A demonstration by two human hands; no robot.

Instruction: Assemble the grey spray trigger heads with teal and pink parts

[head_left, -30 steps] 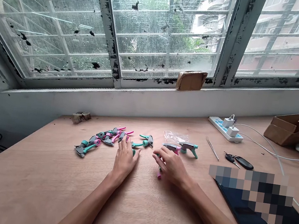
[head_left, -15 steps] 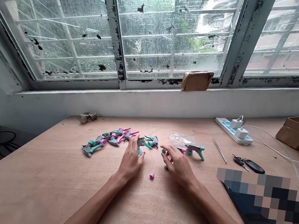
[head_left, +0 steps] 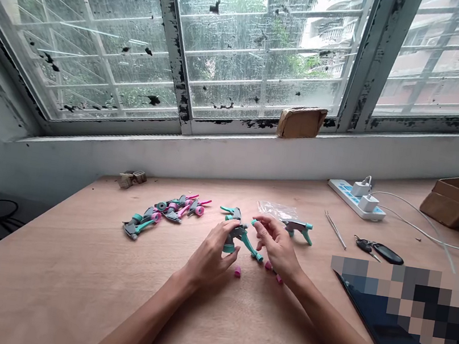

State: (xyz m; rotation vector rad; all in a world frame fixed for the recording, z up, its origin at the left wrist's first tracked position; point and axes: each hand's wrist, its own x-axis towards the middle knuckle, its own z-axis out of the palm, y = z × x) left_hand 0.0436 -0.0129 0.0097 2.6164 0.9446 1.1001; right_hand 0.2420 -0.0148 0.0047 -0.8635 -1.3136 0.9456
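Note:
My left hand [head_left: 214, 250] grips a grey and teal spray bottle trigger head [head_left: 240, 233], with its teal trigger angled toward the right. A small teal nozzle cap [head_left: 253, 221] is pinched between the fingertips of my right hand [head_left: 280, 251], just right of the trigger head. A loose pink nozzle cap [head_left: 237, 272] lies on the table below my left hand. More small pink pieces [head_left: 279, 279] lie beside my right wrist, and a teal piece [head_left: 259, 257] sits between the hands. Behind my left hand lies another teal trigger head [head_left: 235, 214].
Several grey, pink and teal trigger heads [head_left: 172, 209] are piled at the left. Beyond my right hand are one more trigger head [head_left: 299, 227] and a clear plastic bag [head_left: 278, 210]. Tweezers [head_left: 336, 230], keys [head_left: 367, 247], a power strip [head_left: 349, 197] and a phone [head_left: 391, 328] occupy the right.
My left hand has moved right and lifted a trigger head away from the pile. My right hand, still pinching the teal nozzle cap, is now close to it.

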